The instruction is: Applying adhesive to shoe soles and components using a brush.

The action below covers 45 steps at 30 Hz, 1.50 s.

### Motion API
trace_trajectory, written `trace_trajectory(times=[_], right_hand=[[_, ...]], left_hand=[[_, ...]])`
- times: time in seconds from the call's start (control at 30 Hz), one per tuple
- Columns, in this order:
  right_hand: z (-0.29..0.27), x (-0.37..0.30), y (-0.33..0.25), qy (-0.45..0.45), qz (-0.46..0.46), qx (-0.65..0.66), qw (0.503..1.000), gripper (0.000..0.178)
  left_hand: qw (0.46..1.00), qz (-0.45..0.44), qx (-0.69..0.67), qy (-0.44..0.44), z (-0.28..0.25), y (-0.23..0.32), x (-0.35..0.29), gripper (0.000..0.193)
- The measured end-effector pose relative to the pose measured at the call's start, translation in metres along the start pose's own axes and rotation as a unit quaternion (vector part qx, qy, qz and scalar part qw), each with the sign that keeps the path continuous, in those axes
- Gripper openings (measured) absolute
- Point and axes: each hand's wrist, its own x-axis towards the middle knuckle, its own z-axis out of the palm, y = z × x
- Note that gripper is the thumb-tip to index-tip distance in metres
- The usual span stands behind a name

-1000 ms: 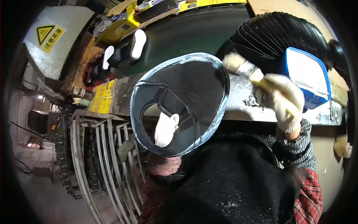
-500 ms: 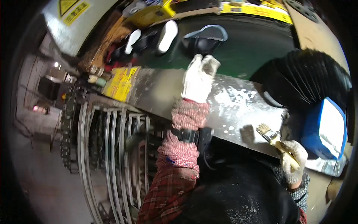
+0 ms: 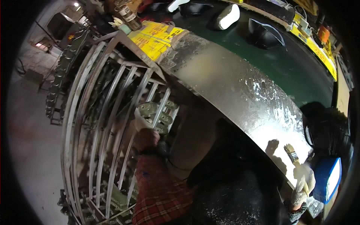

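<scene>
Metal bench [image 3: 210, 67] with a rack [image 3: 100, 123] at its left

Green pieces [image 3: 149, 107] lie inside the rack, just up and right of the left hand [image 3: 141, 123], well apart from the right hand [image 3: 303, 182]. The left one stretches forward, away from the body; blur hides whether its fingers grip. The right one is closed round a brush [image 3: 293, 155], bristles tilted up-left over the bench, near a blue tub [image 3: 325, 183].

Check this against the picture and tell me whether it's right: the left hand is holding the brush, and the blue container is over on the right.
Not quite: the right hand is holding the brush, as the head view shows; the left hand is down at the metal rack. The blue container is indeed over on the right.
</scene>
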Motion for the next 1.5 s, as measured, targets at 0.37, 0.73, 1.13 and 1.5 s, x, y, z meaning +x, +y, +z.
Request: trace_trajectory(times=[0.37, 0.73, 1.13, 1.5], right_hand=[[0.024, -0.002, -0.037, 0.002, 0.019, -0.096, 0.995, 0.029], [-0.077, 0.002, -0.064, 0.309, -0.201, -0.141, 0.919, 0.025], [-0.202, -0.048, 0.015, 0.322, 0.045, -0.199, 0.924, 0.019], [-0.094, -0.051, -0.046, 0.175, -0.118, 0.044, 0.977, 0.018]], left_hand=[[0.897, -0.224, -0.326, -0.197, -0.021, -0.006, -0.039, 0.045], [0.61, -0.249, -0.185, -0.73, -0.021, 0.027, -0.256, 0.112], [0.554, -0.39, 0.023, -0.735, 0.053, -0.034, -0.405, 0.089], [0.531, -0.594, 0.106, -0.595, -0.008, -0.063, -0.331, 0.099]])
